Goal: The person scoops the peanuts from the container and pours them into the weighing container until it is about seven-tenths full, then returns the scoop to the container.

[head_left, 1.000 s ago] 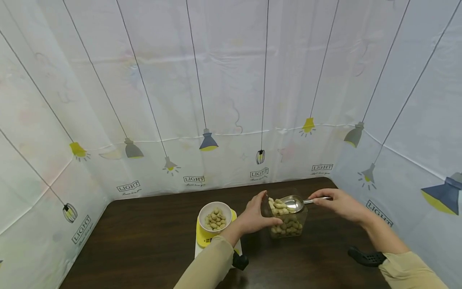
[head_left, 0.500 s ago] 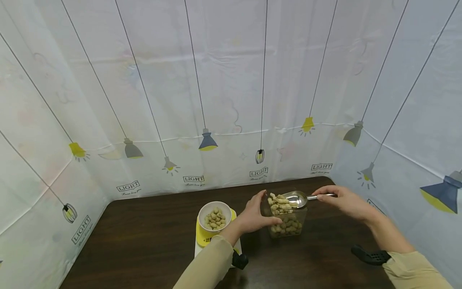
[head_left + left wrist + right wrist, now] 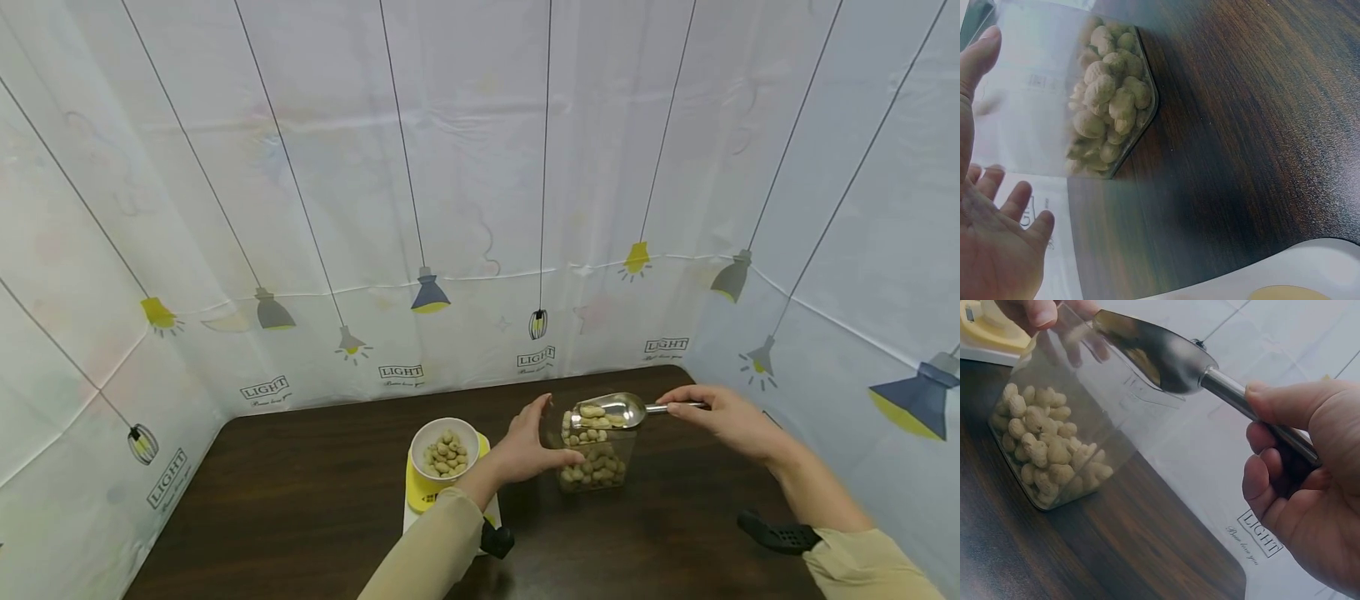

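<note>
My right hand (image 3: 720, 417) grips the handle of a metal scoop (image 3: 630, 408), thumb along the top in the right wrist view. Several peanuts (image 3: 592, 412) in their shells lie in the scoop, which is held level over the mouth of a clear plastic container (image 3: 1113, 400). More unshelled peanuts (image 3: 1047, 440) fill the container's lower part. My left hand (image 3: 521, 450) holds the container from its left side, thumb at the near wall and fingers at the far one. In the left wrist view, the fingers (image 3: 1019, 197) are spread beside its wall.
Left of the container, a white bowl (image 3: 417, 435) with some peanuts stands on a yellow and white kitchen scale (image 3: 416, 493), partly covered by the left forearm. The dark wooden table (image 3: 300, 500) meets a lamp-print curtain (image 3: 480, 333) behind and at both sides.
The scoop has come up out of the peanuts and levelled over the container with a load in it. My right hand has shifted slightly right; the left hand stays on the container.
</note>
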Tool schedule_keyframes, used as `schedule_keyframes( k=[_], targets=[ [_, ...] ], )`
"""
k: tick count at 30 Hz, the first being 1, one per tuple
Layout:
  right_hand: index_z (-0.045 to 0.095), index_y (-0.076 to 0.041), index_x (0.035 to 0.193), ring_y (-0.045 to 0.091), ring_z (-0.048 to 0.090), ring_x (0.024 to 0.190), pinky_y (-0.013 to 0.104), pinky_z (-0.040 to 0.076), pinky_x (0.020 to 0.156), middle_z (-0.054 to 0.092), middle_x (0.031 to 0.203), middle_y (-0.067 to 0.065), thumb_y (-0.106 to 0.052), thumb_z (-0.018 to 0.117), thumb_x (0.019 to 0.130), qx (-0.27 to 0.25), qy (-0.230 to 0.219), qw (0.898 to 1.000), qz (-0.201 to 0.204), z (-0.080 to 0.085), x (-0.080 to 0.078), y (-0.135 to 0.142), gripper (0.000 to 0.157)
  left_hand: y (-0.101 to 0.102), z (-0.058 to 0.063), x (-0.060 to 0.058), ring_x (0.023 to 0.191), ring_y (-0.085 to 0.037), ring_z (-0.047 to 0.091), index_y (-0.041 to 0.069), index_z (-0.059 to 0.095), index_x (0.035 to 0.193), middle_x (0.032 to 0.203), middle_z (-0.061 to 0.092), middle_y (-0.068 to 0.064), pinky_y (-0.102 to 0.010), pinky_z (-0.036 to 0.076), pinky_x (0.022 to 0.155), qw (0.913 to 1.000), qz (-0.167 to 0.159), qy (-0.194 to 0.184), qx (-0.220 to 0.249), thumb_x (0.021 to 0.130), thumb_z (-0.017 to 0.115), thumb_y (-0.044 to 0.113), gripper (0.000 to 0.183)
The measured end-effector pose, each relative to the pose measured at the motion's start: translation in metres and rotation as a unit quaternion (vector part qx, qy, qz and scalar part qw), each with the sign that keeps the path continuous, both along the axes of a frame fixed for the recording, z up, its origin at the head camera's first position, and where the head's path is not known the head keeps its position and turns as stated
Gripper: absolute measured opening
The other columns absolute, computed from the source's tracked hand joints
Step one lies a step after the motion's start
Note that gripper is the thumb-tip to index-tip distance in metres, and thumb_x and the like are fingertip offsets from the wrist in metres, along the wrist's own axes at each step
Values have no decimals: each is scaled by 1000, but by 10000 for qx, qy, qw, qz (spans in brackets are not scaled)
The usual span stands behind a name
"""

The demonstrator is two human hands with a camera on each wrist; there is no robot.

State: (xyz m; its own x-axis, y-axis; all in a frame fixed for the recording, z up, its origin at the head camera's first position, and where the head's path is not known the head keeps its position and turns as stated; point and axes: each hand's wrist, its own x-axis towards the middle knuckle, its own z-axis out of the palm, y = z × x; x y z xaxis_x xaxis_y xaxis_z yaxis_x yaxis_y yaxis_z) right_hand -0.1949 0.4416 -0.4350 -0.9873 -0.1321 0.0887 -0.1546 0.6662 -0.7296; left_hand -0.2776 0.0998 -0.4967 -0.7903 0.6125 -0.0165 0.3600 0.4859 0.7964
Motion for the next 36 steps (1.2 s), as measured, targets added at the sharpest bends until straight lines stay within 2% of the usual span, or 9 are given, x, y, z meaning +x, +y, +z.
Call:
schedule_keyframes(
  k=[8,15,19,24,29,33,36],
  targets=[
    [67,-8,130,30,56,117,48,50,87,58,135,17,-36,59,106,-253,-107,9996,-39,-1,1,-2,38,0,-2,-1,147,-24,32,30,14,165,162,30,1,-53,37,110,10000,2,-22,36,83,78,64,109],
    [65,-6,134,23,59,113,36,53,86,60,131,16,-35,58,107,-456,-157,9988,-72,-2,0,-2,41,1,0,0,146,-24,34,26,15,166,163,29,2,-53,38,110,9998,0,-75,205,84,79,58,109],
    [65,-7,134,18,59,107,35,53,83,61,127,15,-36,58,106,-489,-92,9986,-177,-1,-1,-4,40,0,2,1,149,-25,29,29,8,166,166,23,2,-55,35,112,9995,-56,-150,268,84,81,56,113],
    [65,-7,134,17,58,103,35,52,80,60,127,17,-36,58,106,-515,54,9984,-228,1,-1,-7,40,-7,8,3,152,-24,23,33,0,165,167,18,6,-55,33,114,9993,-120,-87,353,82,81,58,119],
    [64,-6,134,20,58,105,36,52,81,59,129,17,-37,57,107,-519,109,9981,-313,6,-2,-12,42,-26,21,1,152,-21,20,35,6,165,166,21,8,-54,33,114,9988,-177,219,392,82,79,61,114],
    [65,-7,134,23,58,108,38,52,82,59,132,18,-39,57,106,-433,193,9980,-422,10,-2,-19,43,-47,37,0,152,-20,21,33,13,165,164,26,9,-54,31,115,9975,-255,523,403,84,78,59,107],
    [66,-10,133,25,57,108,40,50,82,58,134,17,-41,57,106,-392,278,9979,-434,10,-4,-26,42,-66,48,1,151,-20,22,34,15,164,164,26,11,-54,29,116,9964,-298,593,522,87,78,56,103]
  ],
)
